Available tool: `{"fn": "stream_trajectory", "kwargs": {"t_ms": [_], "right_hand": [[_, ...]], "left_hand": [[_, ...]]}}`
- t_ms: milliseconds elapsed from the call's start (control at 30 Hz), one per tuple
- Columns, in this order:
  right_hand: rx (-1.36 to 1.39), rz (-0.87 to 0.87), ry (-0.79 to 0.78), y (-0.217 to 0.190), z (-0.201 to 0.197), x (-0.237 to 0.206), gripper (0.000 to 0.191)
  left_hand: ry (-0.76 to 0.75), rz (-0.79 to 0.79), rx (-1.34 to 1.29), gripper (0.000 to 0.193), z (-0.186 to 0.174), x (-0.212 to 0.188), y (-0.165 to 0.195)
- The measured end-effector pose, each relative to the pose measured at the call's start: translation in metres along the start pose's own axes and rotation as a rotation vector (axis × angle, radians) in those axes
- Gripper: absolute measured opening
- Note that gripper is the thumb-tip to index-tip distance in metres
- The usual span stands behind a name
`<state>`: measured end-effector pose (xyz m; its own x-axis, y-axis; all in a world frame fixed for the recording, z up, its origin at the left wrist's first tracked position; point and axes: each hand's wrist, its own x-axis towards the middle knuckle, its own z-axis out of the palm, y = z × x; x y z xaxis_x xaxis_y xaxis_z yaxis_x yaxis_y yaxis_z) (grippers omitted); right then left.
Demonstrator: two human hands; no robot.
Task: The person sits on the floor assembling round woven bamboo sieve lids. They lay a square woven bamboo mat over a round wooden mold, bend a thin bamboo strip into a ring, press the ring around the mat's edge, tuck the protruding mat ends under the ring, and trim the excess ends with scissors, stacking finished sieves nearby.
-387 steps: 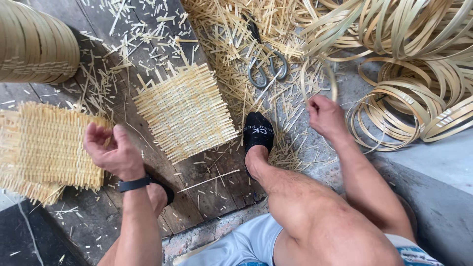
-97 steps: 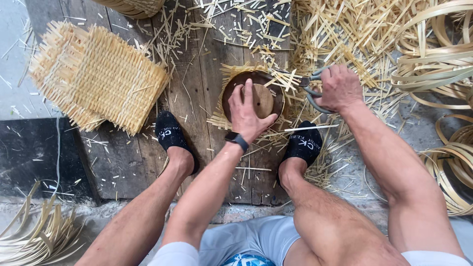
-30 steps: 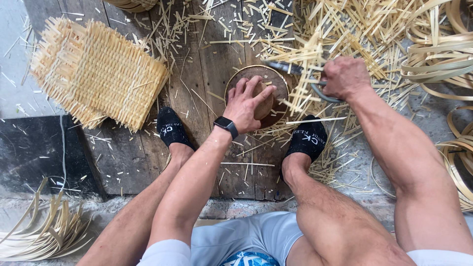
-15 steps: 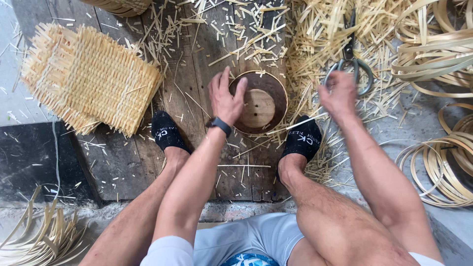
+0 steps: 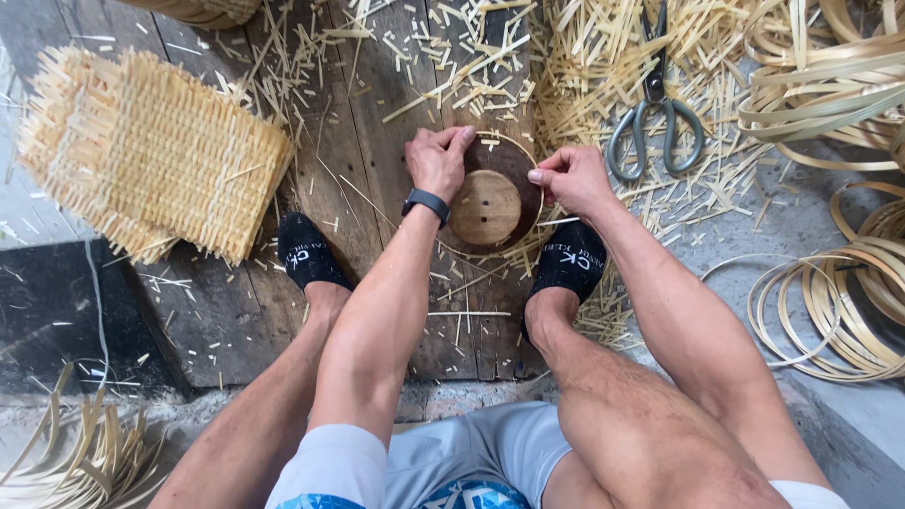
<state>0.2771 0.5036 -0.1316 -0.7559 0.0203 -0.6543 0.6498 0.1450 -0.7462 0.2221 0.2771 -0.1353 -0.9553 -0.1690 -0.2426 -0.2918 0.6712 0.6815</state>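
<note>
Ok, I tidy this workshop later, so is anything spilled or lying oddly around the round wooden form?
Yes: cut bamboo offcuts litter the wooden boards around the round wooden form that both hands, left hand and right hand, touch. The scissors lie half buried in slivers.

Soft even daylight, sharp focus

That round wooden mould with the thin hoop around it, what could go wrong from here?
1. The thin hoop is pinched only by the left hand and right hand; it may spring off the round wooden mould.
2. Bamboo offcuts litter the boards, and splinters could prick fingers or the thin socks.
3. The scissors lie close by the right hand, easy to brush.
</note>
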Motion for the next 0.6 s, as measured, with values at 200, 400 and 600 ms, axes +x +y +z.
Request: {"fn": "stream_trajectory", "kwargs": {"t_ms": [200, 400, 600], "right_hand": [[-0.252, 0.238, 0.016, -0.011, 0.004, -0.034, 0.035], [0.135, 0.125, -0.012, 0.011, 0.009, -0.044, 0.022], [0.346, 0.113, 0.022, 0.018, 0.008, -0.042, 0.018]], "left_hand": [[0.111, -0.091, 0.054, 0.045, -0.029, -0.023, -0.038], [-0.231, -0.57, -0.569, 0.038, -0.056, -0.06, -0.076], [-0.172, -0.709, -0.622, 0.031, -0.045, -0.056, -0.069]]}}
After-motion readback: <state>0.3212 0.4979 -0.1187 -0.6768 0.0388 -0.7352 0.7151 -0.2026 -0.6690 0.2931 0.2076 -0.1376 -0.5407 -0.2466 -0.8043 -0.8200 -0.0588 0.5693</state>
